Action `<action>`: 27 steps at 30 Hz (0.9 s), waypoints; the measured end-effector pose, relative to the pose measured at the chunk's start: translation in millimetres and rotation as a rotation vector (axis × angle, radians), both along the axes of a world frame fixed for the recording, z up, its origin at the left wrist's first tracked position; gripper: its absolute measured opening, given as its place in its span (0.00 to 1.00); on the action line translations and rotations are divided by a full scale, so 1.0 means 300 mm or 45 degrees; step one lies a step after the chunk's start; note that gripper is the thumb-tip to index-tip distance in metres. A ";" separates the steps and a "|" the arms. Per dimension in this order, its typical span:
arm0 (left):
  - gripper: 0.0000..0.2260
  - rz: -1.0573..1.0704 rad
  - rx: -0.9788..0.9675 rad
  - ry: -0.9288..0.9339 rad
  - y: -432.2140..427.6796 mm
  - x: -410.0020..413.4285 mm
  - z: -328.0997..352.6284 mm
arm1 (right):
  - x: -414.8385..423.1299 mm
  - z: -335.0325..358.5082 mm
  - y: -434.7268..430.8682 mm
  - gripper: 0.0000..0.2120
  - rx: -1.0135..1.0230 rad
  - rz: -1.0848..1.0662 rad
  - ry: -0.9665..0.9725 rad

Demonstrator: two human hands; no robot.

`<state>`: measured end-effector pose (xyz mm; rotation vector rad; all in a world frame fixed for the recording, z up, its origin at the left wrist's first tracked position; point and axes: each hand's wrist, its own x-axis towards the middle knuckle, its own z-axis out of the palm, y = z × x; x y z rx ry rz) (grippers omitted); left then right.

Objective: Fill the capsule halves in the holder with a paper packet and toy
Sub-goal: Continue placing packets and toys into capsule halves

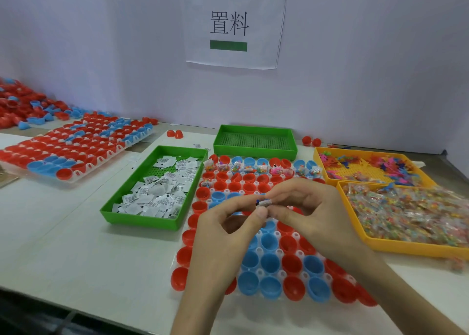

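Left hand (228,223) and right hand (304,202): each grip clamped, pinching one small packet (264,203) above mid-holder (280,252). Judged light, limp, slippery; best pinched by its edges. Paper packets (157,190) lay in green tray (142,219), 10 o'clock.

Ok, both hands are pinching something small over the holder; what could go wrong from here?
1. The small item is held only by the fingers of the left hand and right hand; a slip could drop it into the wrong spot in the holder.
2. Only the far row looks filled, and the many empty capsule halves look alike, so one might get skipped.
3. The right forearm passes close to the yellow tray and might nudge it.
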<state>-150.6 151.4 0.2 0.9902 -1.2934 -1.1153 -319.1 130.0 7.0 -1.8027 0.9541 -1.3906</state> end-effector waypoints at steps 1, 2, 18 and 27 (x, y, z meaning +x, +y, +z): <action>0.07 -0.030 0.004 -0.010 0.001 0.001 0.003 | -0.006 0.002 -0.001 0.12 0.002 -0.001 0.021; 0.06 -0.041 0.009 -0.028 0.000 0.000 0.003 | -0.012 0.003 -0.002 0.13 0.002 -0.001 0.057; 0.06 -0.258 0.002 -0.139 -0.008 0.067 0.014 | -0.022 0.015 0.016 0.12 0.064 0.143 0.057; 0.11 0.242 -0.144 -0.617 -0.076 0.199 0.054 | -0.031 0.002 -0.004 0.12 -0.091 -0.030 0.210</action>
